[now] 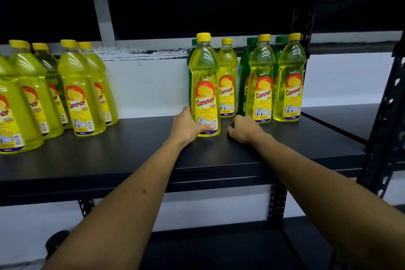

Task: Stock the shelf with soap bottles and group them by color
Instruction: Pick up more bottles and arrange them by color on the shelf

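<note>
A yellow soap bottle stands upright on the black shelf, and my left hand grips its base, thumb across the label. My right hand rests on the shelf just right of that bottle, fingers curled, holding nothing. Behind stand three more yellow bottles, with green bottles partly hidden behind them. At the left is a group of several yellow bottles.
A black perforated upright post closes the shelf on the right, with a neighbouring shelf board beyond it. A lower shelf lies beneath. The white wall backs the bottles.
</note>
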Demonstrator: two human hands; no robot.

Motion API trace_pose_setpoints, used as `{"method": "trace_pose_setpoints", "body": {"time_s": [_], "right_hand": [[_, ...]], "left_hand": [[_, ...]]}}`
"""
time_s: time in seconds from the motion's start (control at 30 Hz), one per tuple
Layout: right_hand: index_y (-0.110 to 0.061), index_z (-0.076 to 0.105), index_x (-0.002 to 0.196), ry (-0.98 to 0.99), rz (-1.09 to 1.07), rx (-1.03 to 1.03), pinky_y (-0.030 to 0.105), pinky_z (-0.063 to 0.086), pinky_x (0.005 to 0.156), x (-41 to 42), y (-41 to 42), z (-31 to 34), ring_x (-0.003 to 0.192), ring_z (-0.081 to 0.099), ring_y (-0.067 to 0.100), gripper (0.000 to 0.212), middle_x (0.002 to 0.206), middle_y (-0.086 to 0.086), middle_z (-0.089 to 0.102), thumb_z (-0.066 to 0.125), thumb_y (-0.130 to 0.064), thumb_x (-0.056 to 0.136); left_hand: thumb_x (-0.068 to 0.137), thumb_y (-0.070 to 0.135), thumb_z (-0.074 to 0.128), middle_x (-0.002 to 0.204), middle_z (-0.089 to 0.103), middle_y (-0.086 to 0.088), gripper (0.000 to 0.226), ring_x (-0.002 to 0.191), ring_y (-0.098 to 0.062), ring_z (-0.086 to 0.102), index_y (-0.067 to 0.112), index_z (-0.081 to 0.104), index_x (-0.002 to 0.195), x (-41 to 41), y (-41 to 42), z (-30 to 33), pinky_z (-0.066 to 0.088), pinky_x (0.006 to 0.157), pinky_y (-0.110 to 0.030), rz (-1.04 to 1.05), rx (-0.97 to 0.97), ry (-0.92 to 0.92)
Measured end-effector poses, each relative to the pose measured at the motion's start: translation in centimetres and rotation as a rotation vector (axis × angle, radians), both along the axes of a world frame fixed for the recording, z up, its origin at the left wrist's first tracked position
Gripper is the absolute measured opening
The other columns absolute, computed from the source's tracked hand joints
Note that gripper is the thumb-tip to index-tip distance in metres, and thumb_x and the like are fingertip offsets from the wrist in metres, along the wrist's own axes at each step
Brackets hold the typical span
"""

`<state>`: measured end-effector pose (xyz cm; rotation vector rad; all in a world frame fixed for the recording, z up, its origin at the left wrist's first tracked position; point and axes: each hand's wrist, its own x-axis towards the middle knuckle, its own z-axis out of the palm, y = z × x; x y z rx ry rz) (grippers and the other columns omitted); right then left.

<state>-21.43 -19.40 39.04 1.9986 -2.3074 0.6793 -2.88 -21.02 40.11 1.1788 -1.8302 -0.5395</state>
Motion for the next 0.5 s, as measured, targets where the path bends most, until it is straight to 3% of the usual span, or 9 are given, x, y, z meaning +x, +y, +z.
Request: {"method": "trace_pose_setpoints", "body": {"time_s": [0.17,0.5], "right_hand": [[-0.007,0.058,0.097,0.013,0.007,0.007,0.034,0.045,0.070,0.3,0.4,0.2,0.094,0.060,0.030,0.025,0.105,0.017,0.063,0.050,-0.030,0.092],[-0.008,0.060,0.110,0.058,0.017,-0.004,0.039,0.054,0.080,2.4,0.1,1.0,0.095,0.060,0.027,0.030,0.107,0.011,0.063,0.057,-0.030,0.090]], "left_hand": [[0.065,0.042,0.087,0.123,0.064,-0.006,0.075,0.103,-0.019,0.063,0.011,0.051,0.123,0.0,-0.1,-0.1,0.045,0.076,-0.025,0.025,0.001,-0.028],[0.062,0.040,0.089,0.119,0.066,-0.005,0.071,0.101,-0.022,0.065,0.012,0.056,0.119,4.0,-0.3,0.5,0.053,0.084,-0.034,0.033,0.042,-0.035]]}}
